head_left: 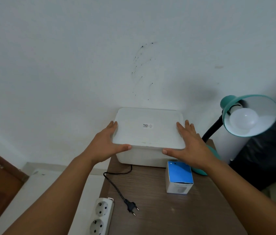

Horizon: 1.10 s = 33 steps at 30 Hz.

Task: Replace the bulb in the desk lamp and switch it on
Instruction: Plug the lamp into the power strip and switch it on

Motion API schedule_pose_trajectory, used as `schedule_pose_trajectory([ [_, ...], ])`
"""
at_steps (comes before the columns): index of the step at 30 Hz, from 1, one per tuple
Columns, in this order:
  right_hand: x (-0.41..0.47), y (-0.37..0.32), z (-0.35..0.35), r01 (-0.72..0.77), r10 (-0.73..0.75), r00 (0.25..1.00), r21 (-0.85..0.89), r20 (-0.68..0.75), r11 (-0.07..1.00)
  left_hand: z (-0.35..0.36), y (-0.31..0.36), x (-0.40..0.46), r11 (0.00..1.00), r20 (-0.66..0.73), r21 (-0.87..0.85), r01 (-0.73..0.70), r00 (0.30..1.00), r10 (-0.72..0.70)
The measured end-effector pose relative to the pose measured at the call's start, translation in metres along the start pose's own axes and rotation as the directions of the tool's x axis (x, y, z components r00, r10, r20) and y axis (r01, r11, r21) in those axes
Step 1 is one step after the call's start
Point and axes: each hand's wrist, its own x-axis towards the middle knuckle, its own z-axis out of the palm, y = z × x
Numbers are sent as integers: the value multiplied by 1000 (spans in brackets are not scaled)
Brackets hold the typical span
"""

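A teal desk lamp [250,114] stands at the table's right rear, its shade tilted toward me with a white bulb [244,121] screwed in. Its black cord runs across the table to an unplugged plug [131,206]. A blue and white bulb carton [179,177] stands upright near the lamp's base. A white lidded storage box [148,134] sits against the wall. My left hand [107,143] grips the lid's left edge and my right hand [190,145] grips its right edge, thumbs along the front rim.
A white power strip [101,216] lies over the brown table's [167,217] left front edge. A white wall rises behind. A dark wooden door is at the lower left, and dark upholstery fills the right side.
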Motion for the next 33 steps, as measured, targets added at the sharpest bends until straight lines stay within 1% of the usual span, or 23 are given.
schedule_pose_trajectory([
  [2,-9,-3,-5,49,-48,997,18,-66,999,-2,-1,-11,999,-23,-37,-19,1000,19],
  [4,-21,-10,-10,93,-83,983,58,-162,994,-4,-5,-25,998,-70,-48,-32,997,29],
  [6,-34,-18,-12,151,-124,963,99,-239,984,-6,-10,-41,999,-109,-47,-18,994,13],
  [8,-46,-27,-9,210,-173,948,116,-268,971,-6,-16,-60,999,-122,-48,13,992,-19],
  [11,-63,-43,4,284,-248,933,111,-262,952,-1,-28,-91,996,-115,-70,50,992,-58],
  [15,-84,-60,35,350,-328,919,70,-217,934,8,-48,-130,984,-65,-145,105,991,-115],
  [17,-94,-65,56,376,-353,916,100,-191,921,14,-62,-146,980,-28,-148,133,990,-139],
  [19,-101,-67,79,376,-361,924,137,-124,916,19,-77,-159,975,14,-145,170,985,-169],
  [21,-108,-65,102,330,-330,944,137,-31,934,22,-92,-170,965,56,-159,208,978,-201],
  [25,-113,-61,140,239,-240,964,24,113,971,28,-113,-182,944,106,-186,271,961,-255],
  [30,-108,-53,168,147,-143,970,-2,196,989,36,-130,-185,923,170,-234,306,947,-272],
  [33,-103,-49,178,96,-79,965,-56,250,994,43,-135,-185,913,188,-257,317,943,-275],
])
